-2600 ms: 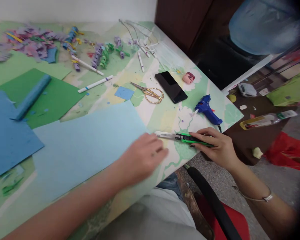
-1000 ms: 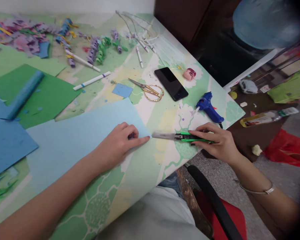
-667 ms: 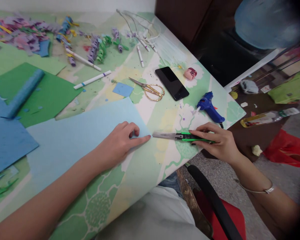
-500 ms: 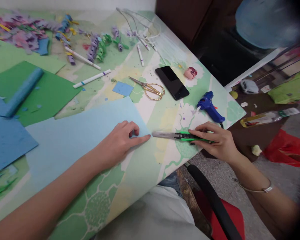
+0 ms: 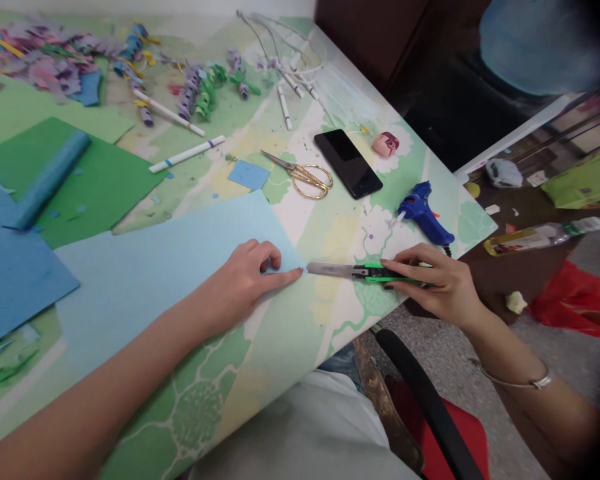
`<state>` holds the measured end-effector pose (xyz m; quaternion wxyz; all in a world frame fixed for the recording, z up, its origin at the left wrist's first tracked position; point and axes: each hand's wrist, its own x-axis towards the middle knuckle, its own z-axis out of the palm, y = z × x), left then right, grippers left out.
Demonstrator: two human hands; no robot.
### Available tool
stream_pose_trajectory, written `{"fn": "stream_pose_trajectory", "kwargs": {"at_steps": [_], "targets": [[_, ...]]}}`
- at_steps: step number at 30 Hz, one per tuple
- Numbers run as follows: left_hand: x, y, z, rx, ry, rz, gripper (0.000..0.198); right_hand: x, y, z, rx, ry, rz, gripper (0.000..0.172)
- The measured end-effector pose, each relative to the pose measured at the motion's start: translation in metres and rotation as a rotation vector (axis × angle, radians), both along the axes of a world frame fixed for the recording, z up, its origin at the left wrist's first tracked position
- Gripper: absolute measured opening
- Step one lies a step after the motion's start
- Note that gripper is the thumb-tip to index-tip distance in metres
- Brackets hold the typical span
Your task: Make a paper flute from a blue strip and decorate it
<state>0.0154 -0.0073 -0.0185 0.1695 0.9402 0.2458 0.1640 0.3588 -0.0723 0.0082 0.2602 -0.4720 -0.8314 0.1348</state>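
A light blue sheet of paper (image 5: 180, 257) lies flat across the table. On its right corner presses my left hand (image 5: 253, 273), thumb stretched to the very tip and the other fingers curled in. My right hand (image 5: 433, 283) grips a green and black utility knife (image 5: 375, 272) by its handle. The knife's blade is extended and points left, its tip at the paper's corner beside my left thumb. Whether the blade touches the paper I cannot tell.
Beyond the sheet lie gold-handled scissors (image 5: 310, 180), a small blue paper square (image 5: 249, 175), a black phone (image 5: 349, 163) and a blue glue gun (image 5: 425, 213). Green paper (image 5: 115, 180), a blue roll (image 5: 55, 177), white sticks and coloured curled scraps cover the left and back.
The view has shifted slightly. Both hands, the utility knife and the light blue paper keep the same places relative to each other.
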Motion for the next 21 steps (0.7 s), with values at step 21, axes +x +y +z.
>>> {"fn": "stream_pose_trajectory", "kwargs": {"at_steps": [21], "targets": [[-0.0007,-0.0025,0.0015,0.062,0.013,-0.012,0.039,-0.0063,-0.0006,0.0011,0.046,-0.053,0.003,0.036]]}}
